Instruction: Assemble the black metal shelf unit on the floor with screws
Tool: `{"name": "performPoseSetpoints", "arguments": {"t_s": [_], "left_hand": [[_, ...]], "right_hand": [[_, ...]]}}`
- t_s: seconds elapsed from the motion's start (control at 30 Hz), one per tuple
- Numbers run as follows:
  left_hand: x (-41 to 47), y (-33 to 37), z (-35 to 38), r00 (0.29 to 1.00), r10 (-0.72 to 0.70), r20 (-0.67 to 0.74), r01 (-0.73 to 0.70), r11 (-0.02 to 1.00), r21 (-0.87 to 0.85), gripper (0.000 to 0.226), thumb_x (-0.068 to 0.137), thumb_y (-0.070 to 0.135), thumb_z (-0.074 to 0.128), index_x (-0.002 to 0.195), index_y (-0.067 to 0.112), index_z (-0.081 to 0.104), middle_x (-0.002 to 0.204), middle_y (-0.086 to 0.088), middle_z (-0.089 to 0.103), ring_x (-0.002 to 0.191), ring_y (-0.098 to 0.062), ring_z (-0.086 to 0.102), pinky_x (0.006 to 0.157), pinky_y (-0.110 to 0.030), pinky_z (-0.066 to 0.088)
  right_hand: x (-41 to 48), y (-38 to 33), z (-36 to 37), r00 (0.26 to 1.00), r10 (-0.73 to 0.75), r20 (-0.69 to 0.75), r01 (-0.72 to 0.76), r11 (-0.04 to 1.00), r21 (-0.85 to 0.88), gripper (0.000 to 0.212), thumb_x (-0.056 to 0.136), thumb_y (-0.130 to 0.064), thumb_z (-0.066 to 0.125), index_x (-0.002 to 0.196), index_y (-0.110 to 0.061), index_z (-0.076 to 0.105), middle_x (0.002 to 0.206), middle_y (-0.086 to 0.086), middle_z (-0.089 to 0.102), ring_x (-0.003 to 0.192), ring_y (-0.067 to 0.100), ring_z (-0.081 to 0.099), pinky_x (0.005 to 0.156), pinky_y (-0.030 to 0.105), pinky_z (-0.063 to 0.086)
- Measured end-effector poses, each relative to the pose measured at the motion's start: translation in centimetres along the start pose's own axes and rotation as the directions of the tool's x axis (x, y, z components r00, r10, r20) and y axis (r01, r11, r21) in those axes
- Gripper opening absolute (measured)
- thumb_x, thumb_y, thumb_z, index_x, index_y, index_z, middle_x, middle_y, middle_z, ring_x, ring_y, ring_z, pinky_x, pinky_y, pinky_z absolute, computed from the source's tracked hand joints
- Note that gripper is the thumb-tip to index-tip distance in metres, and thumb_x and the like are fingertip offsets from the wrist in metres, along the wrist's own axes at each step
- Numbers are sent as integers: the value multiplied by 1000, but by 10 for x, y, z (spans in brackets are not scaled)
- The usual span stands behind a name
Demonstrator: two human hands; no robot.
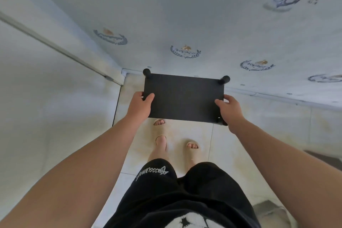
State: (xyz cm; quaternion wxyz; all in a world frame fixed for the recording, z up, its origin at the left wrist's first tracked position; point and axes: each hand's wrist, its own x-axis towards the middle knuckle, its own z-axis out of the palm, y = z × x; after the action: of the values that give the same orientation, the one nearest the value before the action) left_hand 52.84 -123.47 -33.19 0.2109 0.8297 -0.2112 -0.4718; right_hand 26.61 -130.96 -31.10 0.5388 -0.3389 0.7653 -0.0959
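Observation:
The black metal shelf unit is seen from above as a flat rectangular top panel with round black post ends at its two far corners. It is in front of me, over the tiled floor. My left hand grips the panel's left edge, thumb on top. On the opposite side my right hand grips the right edge the same way, near a black post at the near right corner. No screws are visible.
A wall with anchor-print wallpaper rises just behind the shelf. A pale wall or door panel closes the left side, forming a corner. My feet in beige slippers stand on the tile floor below the shelf.

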Motion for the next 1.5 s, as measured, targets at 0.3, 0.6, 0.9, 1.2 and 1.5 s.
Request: {"name": "performPoseSetpoints", "arguments": {"t_s": [0.3, 0.6, 0.9, 1.2, 1.5], "left_hand": [[97, 25, 22, 999, 21, 35, -22, 999, 47, 45, 100, 42, 52, 133, 13, 47, 114, -1, 56, 84, -11, 55, 62, -23, 41], [136, 43, 38, 998, 61, -19, -60, 997, 48, 44, 98, 44, 55, 128, 11, 53, 110, -2, 61, 76, -6, 53, 57, -20, 37], [140, 39, 42, 995, 96, -34, -93, 991, 98, 44, 98, 43, 55, 127, 10, 52, 109, 2, 57, 89, -15, 54, 57, -16, 34], [133, 36, 34, 992, 104, 73, -113, 985, 128, 48, 97, 47, 51, 133, 16, 53, 123, -2, 64, 112, -25, 61, 75, -29, 47], [55, 56, 8, 935, 343, 86, -353, 882, 312, 60, 100, 46, 46, 154, 21, 33, 161, -4, 31, 148, -30, 24, 117, -52, 28]], "right_hand": [[81, -22, 30, 996, 66, -65, -63, 997, 51, 41, 100, -26, 57, 141, -21, 51, 117, 6, 62, 92, 25, 61, 77, 41, 57], [120, -35, 35, 994, 43, -97, -36, 997, 68, 41, 100, -29, 55, 140, -24, 49, 119, 0, 62, 105, 25, 63, 91, 45, 57], [127, -30, 37, 993, -16, -113, 23, 997, 67, 43, 101, -28, 55, 143, -24, 47, 116, -5, 60, 104, 20, 60, 89, 38, 53], [109, -24, 32, 995, -86, -54, 88, 995, 46, 53, 100, -23, 56, 150, -22, 41, 130, -6, 58, 112, 20, 59, 95, 36, 50], [26, -34, 21, 915, -401, 37, 375, 816, -440, 60, 103, -33, 53, 157, -22, 30, 161, 0, 34, 149, 23, 28, 122, 44, 25]]}}
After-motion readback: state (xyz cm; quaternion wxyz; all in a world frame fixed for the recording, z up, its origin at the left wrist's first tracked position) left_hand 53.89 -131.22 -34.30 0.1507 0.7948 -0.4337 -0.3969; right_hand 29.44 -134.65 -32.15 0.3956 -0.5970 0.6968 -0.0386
